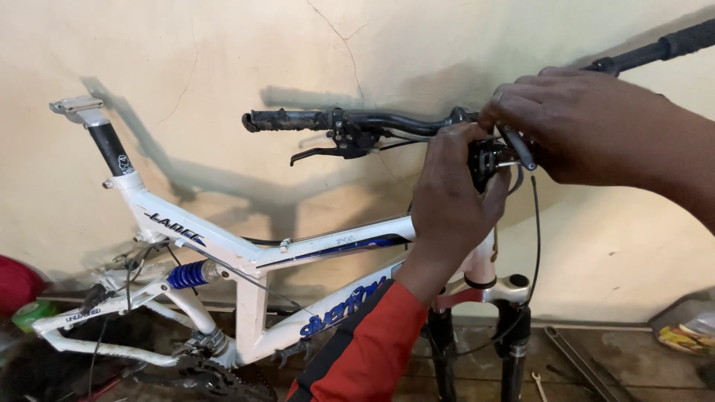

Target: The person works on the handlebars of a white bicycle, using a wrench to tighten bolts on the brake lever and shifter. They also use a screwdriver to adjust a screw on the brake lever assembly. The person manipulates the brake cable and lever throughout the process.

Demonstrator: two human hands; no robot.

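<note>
A white bicycle frame (223,249) with blue lettering leans at a cream wall, without a saddle. Its black handlebar (387,119) runs across the top, with a worn grip (287,120) and a brake lever (328,152) on the left side. My left hand (450,201), in a red and black sleeve, grips the black stem clamp (488,160) at the handlebar's middle. My right hand (573,126) reaches over the bar from the right, its fingers closed on the bar and a thin lever or tool (518,145) by the stem. A black cable (535,223) hangs below.
Black suspension fork legs (514,342) stand under the stem. A blue rear shock spring (188,274) sits mid-frame, and the chainring (208,376) is low left. A red object (15,283) and green tape roll (30,313) lie left. A spanner (538,385) lies on the floor.
</note>
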